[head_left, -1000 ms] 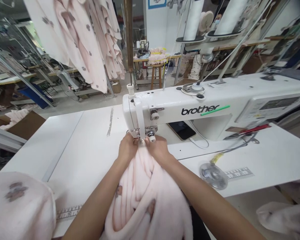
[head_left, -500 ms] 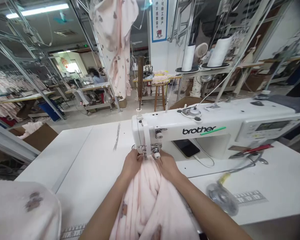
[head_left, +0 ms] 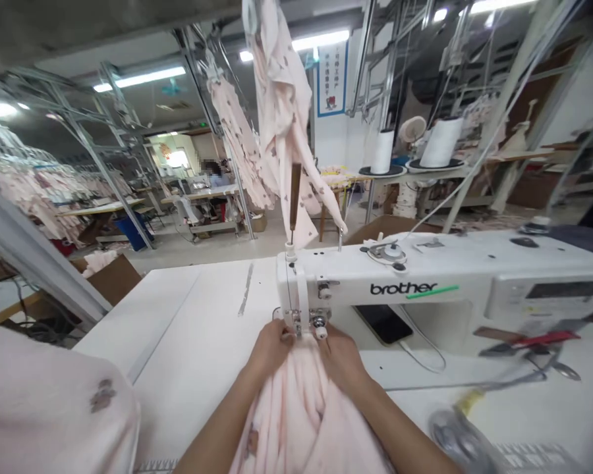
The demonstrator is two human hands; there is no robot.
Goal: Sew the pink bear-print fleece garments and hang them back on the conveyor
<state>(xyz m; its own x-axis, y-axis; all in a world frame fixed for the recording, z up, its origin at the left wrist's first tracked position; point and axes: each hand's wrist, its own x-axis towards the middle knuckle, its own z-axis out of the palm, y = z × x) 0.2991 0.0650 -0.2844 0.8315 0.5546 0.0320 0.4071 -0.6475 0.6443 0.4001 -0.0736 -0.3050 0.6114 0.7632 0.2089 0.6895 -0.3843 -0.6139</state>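
1. Pink fleece fabric (head_left: pixel 304 415): a bunched, folded length with small dark printed motifs. It runs from between the forearms up to the fingertips, and its leading edge is tucked under the presser foot (head_left: pixel 301 327).
2. Left hand (head_left: pixel 271 345): fingers curled shut, pinching the fabric edge just left of the foot.
3. Right hand (head_left: pixel 343 355): fingers bent down and closed on the fabric just right of the foot.
4. Handling, as judged: soft, limp and light, with a plush pile that gives good grip. The bulky folds probably drag, so it is best held at the edge close on either side of the foot, with fingertips clear of the needle.
5. Brother sewing machine (head_left: pixel 425 276): directly ahead of both hands, its arm extending to the right.
6. Phone (head_left: pixel 384 324): under the machine arm, beyond the right hand.
7. White table (head_left: pixel 188 342): beneath both hands.
8. Fleece pile (head_left: pixel 44 408): well left of the left hand.
9. Hanging garments (head_left: pixel 281 112): overhead, beyond the machine.
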